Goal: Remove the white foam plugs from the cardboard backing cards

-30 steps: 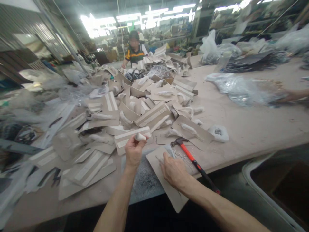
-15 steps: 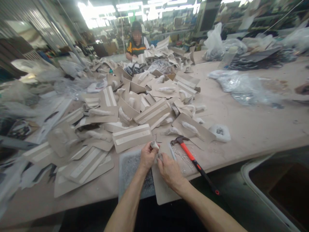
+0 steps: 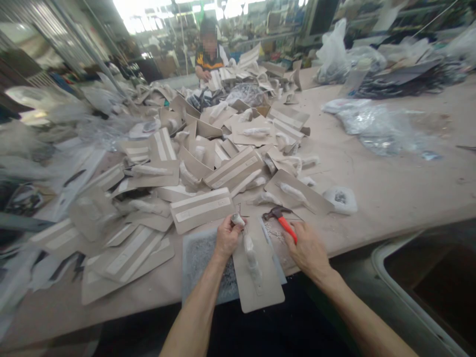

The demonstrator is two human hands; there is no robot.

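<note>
A flat beige trowel (image 3: 273, 286) with a plastic-wrapped handle lies before me, over the table's front edge. My left hand (image 3: 227, 237) is closed at its far end, thumb and fingers pinching a white, round-ended piece (image 3: 238, 220). This piece lines up with the wrapped handle; I cannot tell whether they are joined. To the right, my right hand (image 3: 308, 250) is closed around the red handle of a claw hammer (image 3: 286, 228). The hammer's dark head points away to the left, and the lower handle is hidden by the hand.
A grey, speckled slab (image 3: 206, 263) lies under my left forearm. Similar trowels (image 3: 203, 210) are heaped ahead and left. A small white tub (image 3: 340, 200) of metal bits stands right of the heap. Clear plastic bags (image 3: 375, 126) lie farther right. A person (image 3: 210, 54) sits across the table.
My right hand has left the wrapped handle and moved right onto the hammer, uncovering the trowel. My left hand keeps its pinch in nearly the same place.
</note>
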